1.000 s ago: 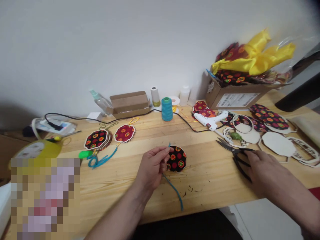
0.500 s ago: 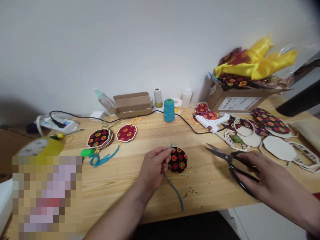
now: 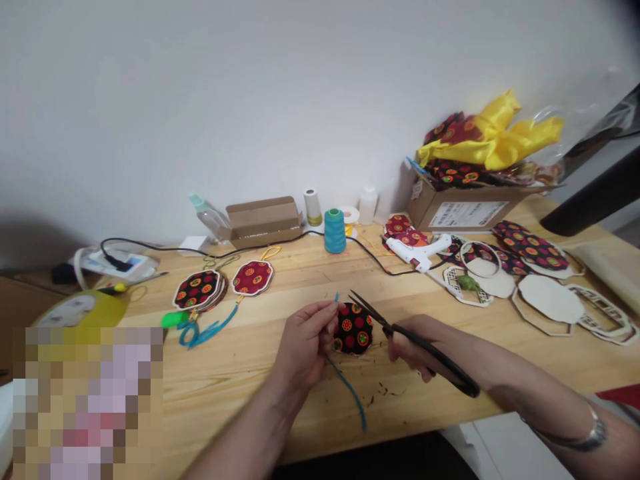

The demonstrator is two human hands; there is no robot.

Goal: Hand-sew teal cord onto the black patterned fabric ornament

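Observation:
My left hand (image 3: pixel 306 339) is closed, pinching a blue cord (image 3: pixel 351 389); a short tip sticks up past the fingertips and a longer length hangs below. Just right of those fingers lies a black patterned fabric disc (image 3: pixel 354 333) on the table, partly covered by the hand. In my right hand (image 3: pixel 419 347) are black-handled scissors (image 3: pixel 367 308), their blades slightly apart and pointing up-left over the disc, close to the cord's tip but not touching it. A teal thread cone (image 3: pixel 335 231) stands behind the disc.
Finished fabric ornaments (image 3: pixel 200 291) with blue tassels lie to the left. At the right are a white glue gun (image 3: pixel 417 253), wooden blanks (image 3: pixel 550 300) and a cardboard box (image 3: pixel 465 207) of fabric. A black cable (image 3: pixel 260 241) crosses the back. Dark scraps (image 3: pixel 383 390) are scattered near the front.
My right hand has lifted the scissors from the right side of the table and brought them left, over the black disc. My left hand keeps its pinch on the cord.

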